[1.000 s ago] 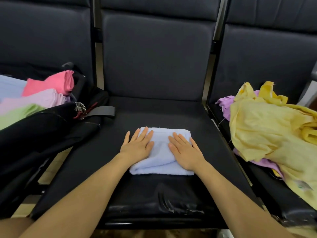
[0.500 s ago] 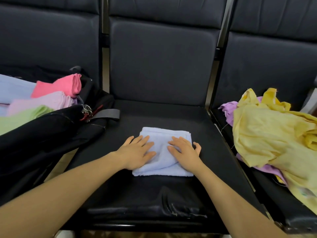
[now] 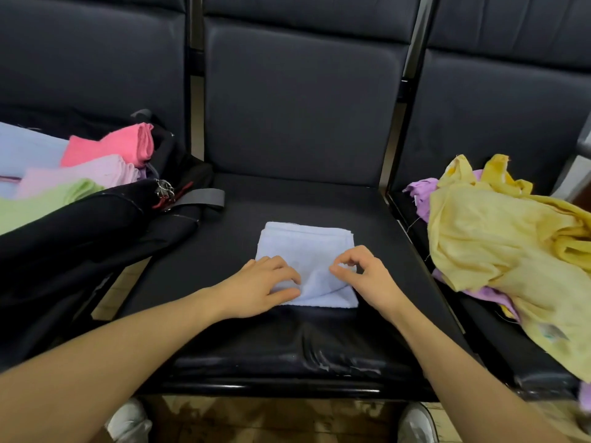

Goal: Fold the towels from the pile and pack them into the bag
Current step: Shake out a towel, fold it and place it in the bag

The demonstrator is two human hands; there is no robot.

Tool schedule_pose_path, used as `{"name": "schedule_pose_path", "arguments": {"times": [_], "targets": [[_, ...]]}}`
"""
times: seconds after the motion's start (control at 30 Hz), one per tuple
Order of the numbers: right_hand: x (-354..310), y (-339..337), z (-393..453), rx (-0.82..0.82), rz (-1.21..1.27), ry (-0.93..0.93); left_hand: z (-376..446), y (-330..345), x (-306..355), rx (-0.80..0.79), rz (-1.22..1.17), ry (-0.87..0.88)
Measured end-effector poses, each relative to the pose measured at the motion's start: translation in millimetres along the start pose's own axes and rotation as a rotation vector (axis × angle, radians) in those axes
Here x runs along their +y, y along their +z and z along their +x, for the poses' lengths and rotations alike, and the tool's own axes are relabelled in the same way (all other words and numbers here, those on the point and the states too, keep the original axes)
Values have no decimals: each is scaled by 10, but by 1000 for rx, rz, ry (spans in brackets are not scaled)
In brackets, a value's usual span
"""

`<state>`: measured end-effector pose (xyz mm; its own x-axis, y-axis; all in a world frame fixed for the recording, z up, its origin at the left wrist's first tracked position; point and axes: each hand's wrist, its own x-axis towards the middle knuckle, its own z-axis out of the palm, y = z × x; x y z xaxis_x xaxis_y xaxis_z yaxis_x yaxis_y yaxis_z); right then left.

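A folded light blue towel lies in the middle of the black centre seat. My left hand rests on its near left corner with fingers curled and thumb at the edge, pinching the cloth. My right hand is curled over the near right part, fingertips pinching a fold. A ridge of cloth rises between the hands. The black bag lies open on the left seat and holds folded towels: bright pink, pale pink, green and light blue. The unfolded pile, yellow over purple, sits on the right seat.
The bag's grey strap and zipper pull lie over the left edge of the centre seat. Metal frame bars separate the seats. Dark seat backs stand behind. My white shoes show on the floor below the seat's front edge.
Both hands went from lying flat on the towel to curled, pinching at its near edge. They slid toward me, and the cloth has bunched into a ridge between them.
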<state>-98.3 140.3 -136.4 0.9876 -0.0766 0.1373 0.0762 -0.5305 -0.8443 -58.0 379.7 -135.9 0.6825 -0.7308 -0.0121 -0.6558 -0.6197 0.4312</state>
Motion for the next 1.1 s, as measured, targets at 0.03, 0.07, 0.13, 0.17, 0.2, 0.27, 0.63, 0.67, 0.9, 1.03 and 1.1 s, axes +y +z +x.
{"name": "schedule_pose_path", "arguments": {"times": [0.03,0.07,0.13,0.17,0.2,0.27,0.63,0.67,0.9,1.03,1.1], "targets": [[-2,-19,-54,2,0,-15,-3,17,29,-10,-5,14],[1,-32,-101,7,-11,-26,-6,36,58,-16,-4,22],[-10,-64,-166,-28,-52,-41,-5,65,102,-22,-7,24],[-13,-79,-192,-69,-101,-59,-5,71,115,-20,-11,20],[0,-90,-212,-116,-187,-77,-4,78,115,-18,-13,15],[-8,-104,-260,-193,-377,-140,-1,94,93,-10,9,8],[2,-84,-266,-203,-721,-265,-13,86,32,106,130,3],[2,-70,-253,-194,-769,-292,-1,76,34,100,153,-4],[-110,-75,-189,-62,-640,-263,21,63,3,108,180,-73],[-140,-145,-143,-50,-503,-174,18,73,-58,137,62,-160],[-126,-142,-121,-35,-454,-119,9,85,-84,147,-2,-185]]}}
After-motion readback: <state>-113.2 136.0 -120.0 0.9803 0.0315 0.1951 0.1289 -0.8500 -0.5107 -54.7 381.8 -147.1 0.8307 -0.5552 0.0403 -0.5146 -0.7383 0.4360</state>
